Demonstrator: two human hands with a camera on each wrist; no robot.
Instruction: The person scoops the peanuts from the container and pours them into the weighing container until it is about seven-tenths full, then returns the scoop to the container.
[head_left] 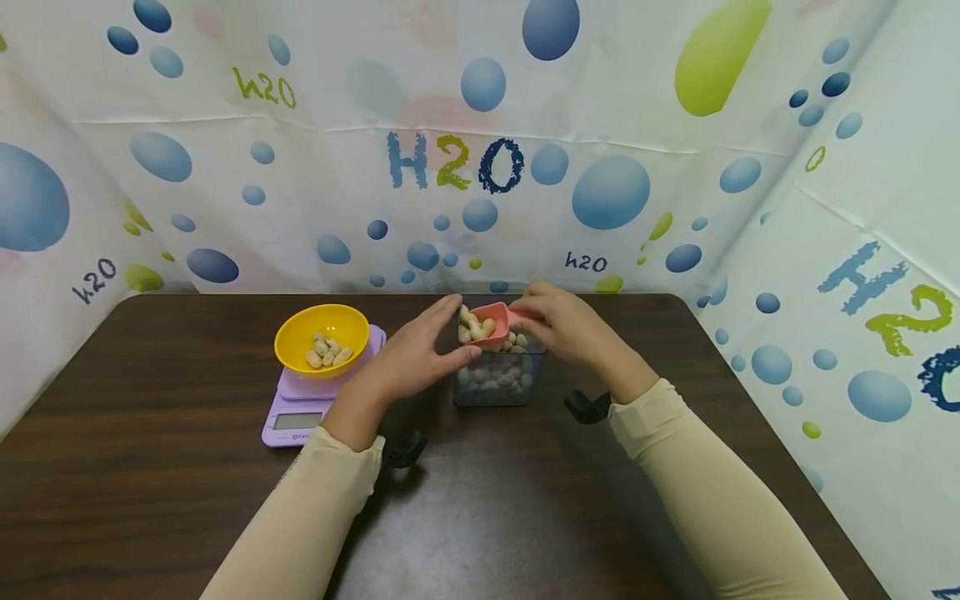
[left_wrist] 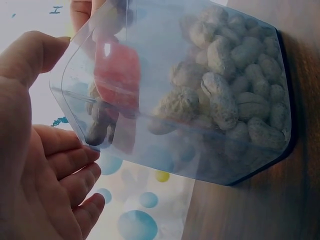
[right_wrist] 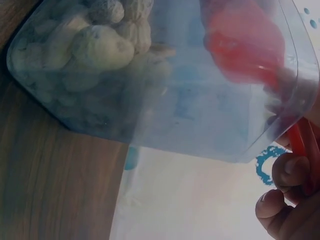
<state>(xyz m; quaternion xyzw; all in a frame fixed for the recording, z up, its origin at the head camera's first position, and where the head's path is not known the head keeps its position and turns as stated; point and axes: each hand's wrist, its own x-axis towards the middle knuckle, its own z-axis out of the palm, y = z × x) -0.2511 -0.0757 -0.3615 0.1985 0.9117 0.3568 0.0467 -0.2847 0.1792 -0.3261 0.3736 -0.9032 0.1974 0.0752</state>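
My right hand [head_left: 558, 321] grips the handle of a small pink-red scoop [head_left: 498, 315]. Peanuts lie in the scoop, which sits inside the top of a clear plastic container [head_left: 491, 398]. Through the wall in the left wrist view, unshelled peanuts [left_wrist: 220, 100] fill the container's lower part, and the scoop [left_wrist: 117, 77] shows above them. My left hand [head_left: 416, 350] is at the container's left side, thumb and fingers extended. In the left wrist view its thumb tip and fingertips [left_wrist: 92, 155] are right at the rim.
Left of the container, a yellow bowl [head_left: 288, 343] with several peanuts [head_left: 327, 352] stands on a purple kitchen scale [head_left: 273, 423]. All of it is on a dark wood table [head_left: 480, 517]. A white curtain with blue dots [head_left: 315, 208] hangs behind and at the right.
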